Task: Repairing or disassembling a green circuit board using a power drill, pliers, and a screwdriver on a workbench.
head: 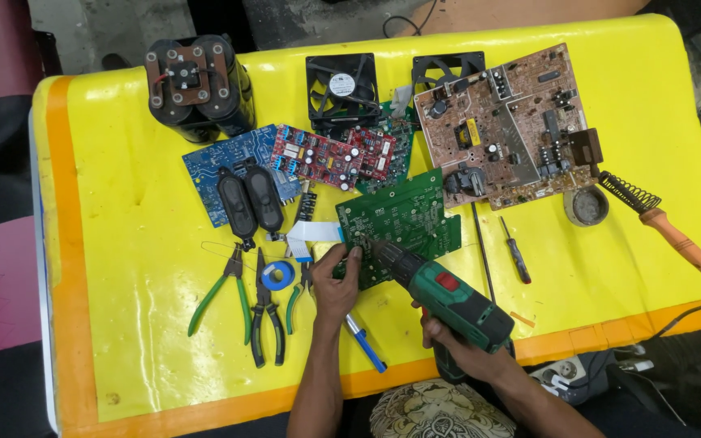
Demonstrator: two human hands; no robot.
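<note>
while the left hand point(336, 280) pins the green printed circuit board point(399, 227) at frame centre, the right hand point(456, 345) grips a green cordless drill point(448, 298), bit on the board. keep bit upright, board pressed flat against the yellow table point(123, 243).

Bright, even overhead light; sharp centre, bowed edges

White glare patches are scattered across the glossy yellow plastic table cover point(139, 243), and only short soft shadows are cast beneath the boards and tools. The table edges are curved by wide-lens distortion, and the dim surroundings at the corners are rendered darker and softer.
</note>
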